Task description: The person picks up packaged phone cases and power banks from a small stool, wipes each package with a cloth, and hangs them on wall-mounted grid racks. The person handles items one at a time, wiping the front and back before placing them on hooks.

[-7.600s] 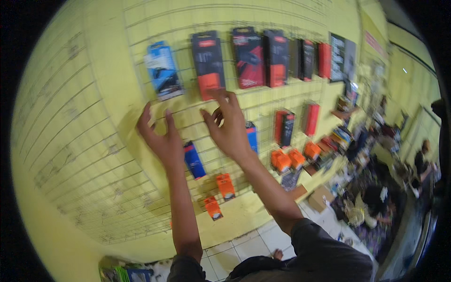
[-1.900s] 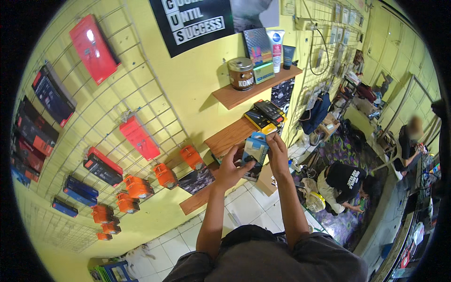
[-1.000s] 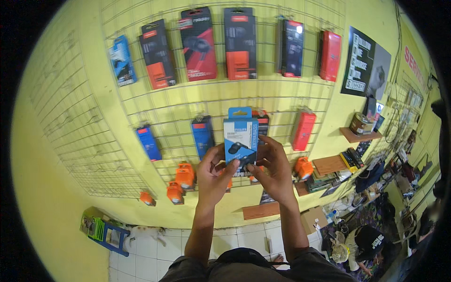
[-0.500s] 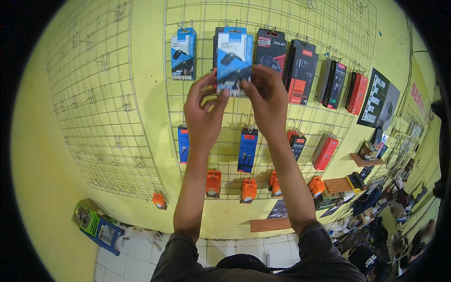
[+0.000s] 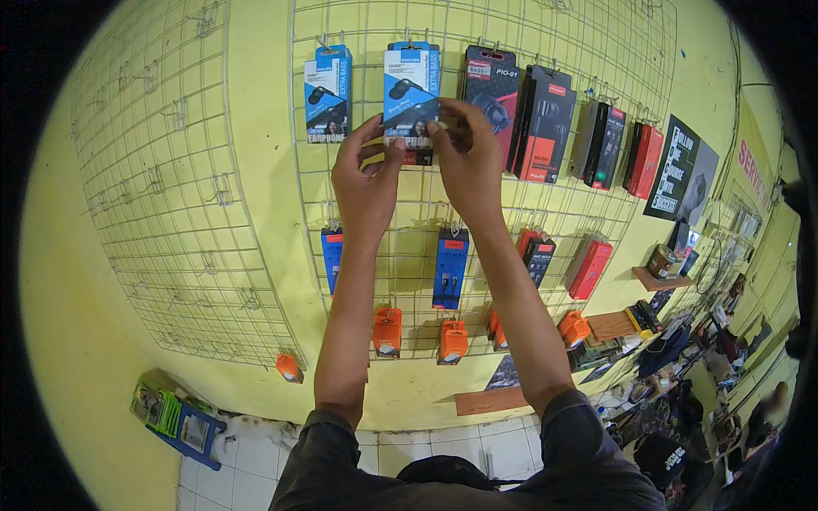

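A blue, white and black earphone box [image 5: 411,81] is upright against the wire rack, its top edge at a hook. My left hand [image 5: 366,175] is closed on its lower left corner, with the thumb on the front. My right hand [image 5: 469,157] grips the lower right side, thumb also on the front face. Behind it, the bottom of a dark and red box [image 5: 416,158] shows. A matching blue earphone box [image 5: 328,95] hangs to the left. Close to my right hand hangs a black and red earphone box [image 5: 494,94]. Whether the held box is fully on the hook I cannot tell.
Black boxes [image 5: 545,123] and red boxes [image 5: 645,162] hang farther right. Below are blue cable boxes [image 5: 450,268] and several orange packs [image 5: 453,343]. Another wire rack [image 5: 170,187] stands left. On the floor are a blue stool [image 5: 198,433] and a green crate [image 5: 156,402].
The earphone box has moved away from me toward the rack and now stands more upright, in line with the dark box behind it. Both hands have followed it, still gripping.
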A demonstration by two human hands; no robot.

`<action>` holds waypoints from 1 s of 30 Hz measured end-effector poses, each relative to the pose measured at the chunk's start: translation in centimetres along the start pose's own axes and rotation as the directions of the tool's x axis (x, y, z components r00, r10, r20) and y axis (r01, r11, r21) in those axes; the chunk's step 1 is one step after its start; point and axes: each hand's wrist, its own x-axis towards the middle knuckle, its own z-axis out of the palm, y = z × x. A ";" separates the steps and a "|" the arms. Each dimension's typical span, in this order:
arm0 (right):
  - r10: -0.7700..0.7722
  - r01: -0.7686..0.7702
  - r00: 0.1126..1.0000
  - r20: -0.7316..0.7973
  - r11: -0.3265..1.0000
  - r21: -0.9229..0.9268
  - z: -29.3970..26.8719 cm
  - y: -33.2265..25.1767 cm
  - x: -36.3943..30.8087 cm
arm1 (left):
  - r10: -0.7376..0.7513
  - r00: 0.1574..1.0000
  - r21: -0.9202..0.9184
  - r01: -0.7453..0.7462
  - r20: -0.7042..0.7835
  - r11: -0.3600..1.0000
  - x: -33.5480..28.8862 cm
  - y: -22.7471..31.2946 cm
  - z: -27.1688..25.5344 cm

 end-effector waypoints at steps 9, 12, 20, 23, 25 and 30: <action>0.001 -0.008 0.999 -0.034 0.978 -0.206 -6.2 -0.3 -9.0 | -0.131 0.985 0.112 0.144 -0.115 0.983 -10.6 -1.3 0.2; 0.100 -0.113 0.993 -0.066 0.963 -0.246 -10.8 -0.7 -12.8 | -0.167 0.984 -0.004 0.167 -0.063 0.986 -14.7 -1.5 2.6; 0.400 -0.504 0.846 -0.351 0.814 -0.287 -28.2 -0.5 -22.1 | -0.356 0.872 -0.157 0.424 0.335 0.892 -24.4 -2.1 14.2; 0.455 -0.627 0.731 -0.508 0.741 -0.239 -35.6 -1.0 -24.6 | -0.391 0.785 -0.157 0.516 0.480 0.842 -27.8 -2.1 20.1; 0.387 -0.624 0.726 -0.569 0.718 -0.309 -40.3 -0.4 -25.4 | -0.378 0.756 -0.156 0.528 0.534 0.835 -30.3 -2.3 24.4; 0.397 -0.694 0.645 -0.653 0.661 -0.285 -51.7 1.5 -27.0 | -0.382 0.659 -0.095 0.568 0.648 0.817 -36.2 -3.8 35.7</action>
